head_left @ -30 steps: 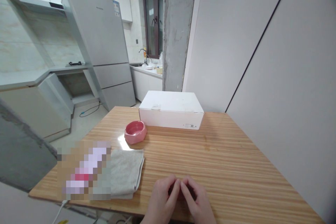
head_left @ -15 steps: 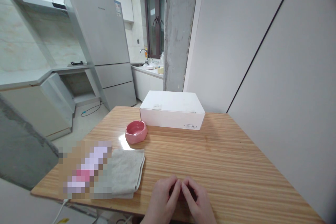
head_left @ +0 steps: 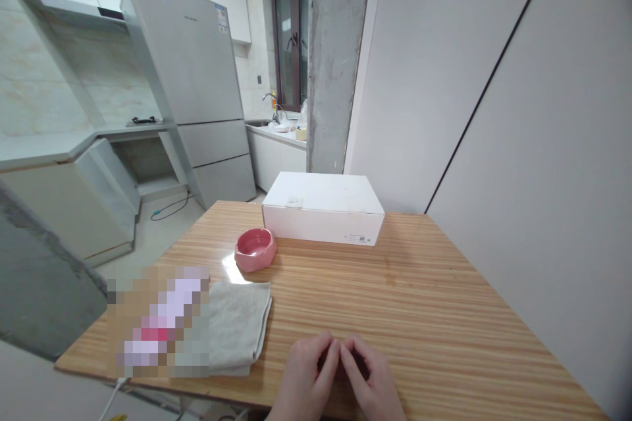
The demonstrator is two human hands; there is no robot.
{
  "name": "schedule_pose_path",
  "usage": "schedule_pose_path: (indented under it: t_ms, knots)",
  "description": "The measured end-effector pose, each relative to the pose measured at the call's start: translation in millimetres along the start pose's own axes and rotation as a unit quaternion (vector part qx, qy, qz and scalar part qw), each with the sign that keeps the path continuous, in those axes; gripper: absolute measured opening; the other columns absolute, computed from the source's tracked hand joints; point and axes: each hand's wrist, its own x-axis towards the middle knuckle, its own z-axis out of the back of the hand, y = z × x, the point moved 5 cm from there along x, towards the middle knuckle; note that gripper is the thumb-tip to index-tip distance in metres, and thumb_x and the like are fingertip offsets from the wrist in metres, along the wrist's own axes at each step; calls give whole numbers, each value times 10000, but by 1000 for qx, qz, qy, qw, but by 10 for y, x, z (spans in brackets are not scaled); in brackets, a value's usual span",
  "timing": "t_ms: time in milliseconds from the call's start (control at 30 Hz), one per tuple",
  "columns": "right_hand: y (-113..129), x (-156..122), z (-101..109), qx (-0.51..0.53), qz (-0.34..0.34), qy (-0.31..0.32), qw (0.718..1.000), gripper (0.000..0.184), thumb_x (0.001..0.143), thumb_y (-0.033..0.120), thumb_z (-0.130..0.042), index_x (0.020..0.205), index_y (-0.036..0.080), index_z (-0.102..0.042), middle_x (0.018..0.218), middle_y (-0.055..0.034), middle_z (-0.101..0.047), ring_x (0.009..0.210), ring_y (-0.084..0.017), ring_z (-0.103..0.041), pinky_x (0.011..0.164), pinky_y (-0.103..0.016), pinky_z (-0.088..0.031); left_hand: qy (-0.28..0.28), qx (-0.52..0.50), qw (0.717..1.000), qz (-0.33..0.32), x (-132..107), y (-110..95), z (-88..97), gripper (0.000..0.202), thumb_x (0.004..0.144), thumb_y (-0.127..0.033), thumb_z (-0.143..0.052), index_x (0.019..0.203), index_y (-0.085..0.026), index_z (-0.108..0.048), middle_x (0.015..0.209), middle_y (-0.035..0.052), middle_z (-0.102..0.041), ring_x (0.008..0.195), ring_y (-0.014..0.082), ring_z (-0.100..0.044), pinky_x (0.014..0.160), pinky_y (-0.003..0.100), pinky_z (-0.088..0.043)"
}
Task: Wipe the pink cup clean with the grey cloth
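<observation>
My left hand point(head_left: 309, 375) and my right hand point(head_left: 370, 375) rest side by side at the near edge of the wooden table point(head_left: 444, 316), with their fingertips meeting. Neither hand visibly holds anything. The nearest thing to them is a folded grey towel point(head_left: 237, 327), lying just left of my left hand. Farther off stand a pink ceramic bowl point(head_left: 255, 250) and a closed white cardboard box point(head_left: 323, 210).
A pixelated patch point(head_left: 158, 322) hides part of the table's left side. Behind the table are a refrigerator point(head_left: 187, 79), a concrete pillar point(head_left: 336, 59) and a counter with a faucet point(head_left: 270, 105). A white wall runs along the right.
The whole view shifts slightly with my head. My hands, the towel, the bowl and the box stay in the same places on the table.
</observation>
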Motion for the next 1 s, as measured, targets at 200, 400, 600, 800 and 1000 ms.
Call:
schedule_pose_path:
  t_ms: [200, 400, 600, 800, 1000]
  knots:
    - [-21, -22, 2, -3, 1, -8, 1000, 391, 923, 501, -451, 693, 213, -579, 658, -15, -622, 640, -185, -598, 629, -260, -466, 11, -10, 1000, 2, -6, 18, 4, 382, 965, -369, -356, 629, -200, -420, 601, 1, -517, 586, 132, -477, 568, 248, -280]
    - [15, -24, 21, -10, 5, -18, 1000, 390, 909, 505, -459, 677, 215, -578, 663, -26, -641, 633, -192, -596, 619, -265, -454, 18, -48, 998, 27, -9, -24, -1, 390, 921, -397, -439, 595, -186, -470, 550, -22, -468, 555, 115, -440, 536, 237, -273]
    - [-16, -38, -28, 33, -28, -32, 999, 417, 897, 535, -470, 637, 215, -526, 572, 13, -551, 544, -157, -543, 552, -250, -403, -70, -22, 997, -13, 168, -330, 763, 223, 855, -358, -559, 719, -183, -589, 684, 4, -588, 687, 151, -559, 654, 248, -423]
    - [12, -41, -20, 30, -25, -38, 999, 428, 898, 538, -474, 627, 211, -525, 576, 12, -547, 549, -153, -534, 566, -253, -389, -256, 91, 962, 26, 867, 335, 1879, 697, 684, -454, -737, 1262, -136, -512, 1321, 153, -493, 1267, 320, -452, 1063, 444, -361]
    - [-5, -32, -21, 32, -25, -37, 998, 441, 905, 548, -448, 622, 215, -507, 561, 15, -539, 544, -152, -531, 567, -250, -383, -196, 83, 973, 89, 1110, 1088, 1915, 992, 529, -423, -840, 1351, -87, -400, 1363, 207, -504, 1224, 358, -513, 1023, 475, -407]
